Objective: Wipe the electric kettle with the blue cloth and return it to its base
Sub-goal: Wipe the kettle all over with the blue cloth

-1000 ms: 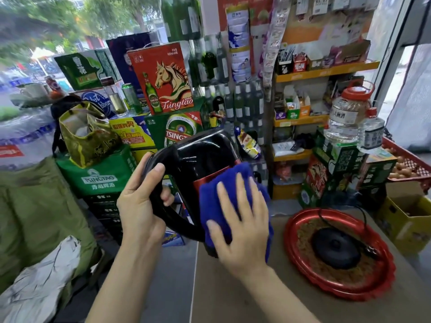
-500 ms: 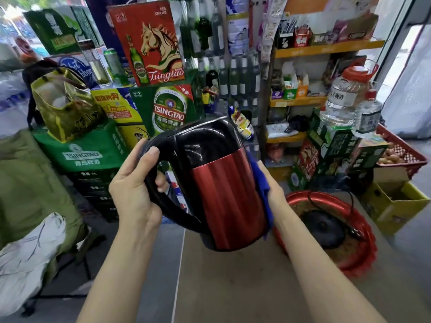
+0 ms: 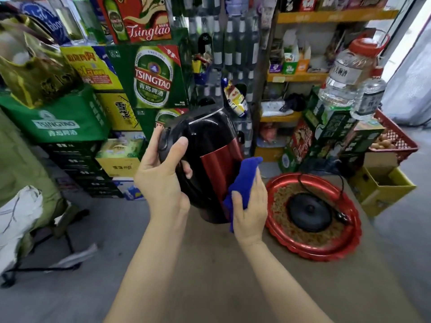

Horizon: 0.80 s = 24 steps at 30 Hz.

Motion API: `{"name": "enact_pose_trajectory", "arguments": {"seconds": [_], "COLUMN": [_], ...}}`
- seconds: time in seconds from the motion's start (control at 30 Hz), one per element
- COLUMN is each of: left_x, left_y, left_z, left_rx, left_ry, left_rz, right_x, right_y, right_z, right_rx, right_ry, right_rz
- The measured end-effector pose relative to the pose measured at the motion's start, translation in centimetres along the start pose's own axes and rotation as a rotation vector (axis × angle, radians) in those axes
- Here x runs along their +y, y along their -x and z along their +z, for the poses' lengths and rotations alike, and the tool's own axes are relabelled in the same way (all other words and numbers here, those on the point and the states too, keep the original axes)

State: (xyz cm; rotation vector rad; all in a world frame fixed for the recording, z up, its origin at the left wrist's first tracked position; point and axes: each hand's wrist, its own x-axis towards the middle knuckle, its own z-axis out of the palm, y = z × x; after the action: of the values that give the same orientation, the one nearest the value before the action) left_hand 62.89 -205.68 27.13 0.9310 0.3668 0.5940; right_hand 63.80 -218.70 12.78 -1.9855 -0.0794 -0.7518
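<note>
Kettle (image 3: 207, 159) held in air, tilted, left hand (image 3: 163, 183) clamped on handle. Right hand (image 3: 250, 207) pinches cloth (image 3: 242, 180) against its side. Base (image 3: 310, 212) at 3 o'clock. Risk: one-hand grip slips under wiping pressure.

Head-worn wide-angle view, facing forward and down, close over hands (image 3: 205, 194)

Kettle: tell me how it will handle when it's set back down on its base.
The kettle looks glossy, so probably slippery; the left hand on its handle seems wise. It's tilted now and must go upright. The base is small, so it may tip if off-centre.
</note>
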Motion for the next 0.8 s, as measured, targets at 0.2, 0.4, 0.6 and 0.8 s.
{"name": "enact_pose_trajectory", "arguments": {"seconds": [0.2, 0.4, 0.6, 0.8], "left_x": [-5.2, -13.2, -18.9, -21.6], "left_y": [-1.9, -1.2, 3.2, 8.3], "left_z": [-2.0, -2.3, -2.0, -4.0], "left_rx": [0.146, 0.194, 0.079, -0.053], "left_ry": [-0.06, -0.306, -0.523, -0.624], "left_rz": [0.032, 0.11, 0.32, 0.276], "right_x": [4.7, 7.7, 7.7, 7.3], "right_y": [-0.3, 4.6, 6.1, 8.2], "right_z": [-2.8, -7.6, -10.1, -12.5], "right_rx": [-0.014, -0.11, -0.149, -0.156], "right_ry": [-0.978, -1.125, -1.05, -0.98], "right_rz": [1.316, 1.458, 1.462, 1.485]}}
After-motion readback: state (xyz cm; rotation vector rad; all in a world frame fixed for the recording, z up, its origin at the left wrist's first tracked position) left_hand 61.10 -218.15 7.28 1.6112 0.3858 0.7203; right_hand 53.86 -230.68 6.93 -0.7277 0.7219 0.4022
